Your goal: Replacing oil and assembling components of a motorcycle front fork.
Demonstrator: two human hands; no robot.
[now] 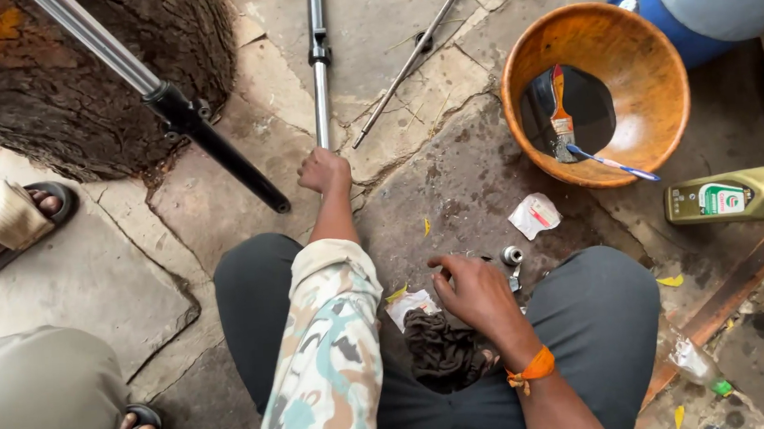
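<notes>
One slim chrome fork tube (319, 64), black-collared, lies gripped by left hand (324, 169).

Left hand (324, 170) grips chrome tube (319, 64); right hand (471, 290) near rag (439, 352).

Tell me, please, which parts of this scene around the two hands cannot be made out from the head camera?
- Lower end of the upright chrome metal tube: hidden in the closed left hand.
- Whatever the right hand pinches: hidden by its curled fingers.
- Small silver metal cap: too small for detail.
- Blue plastic drum: cut off by the top edge.
- Bottom of the orange round bowl: hidden under dark liquid.
</notes>
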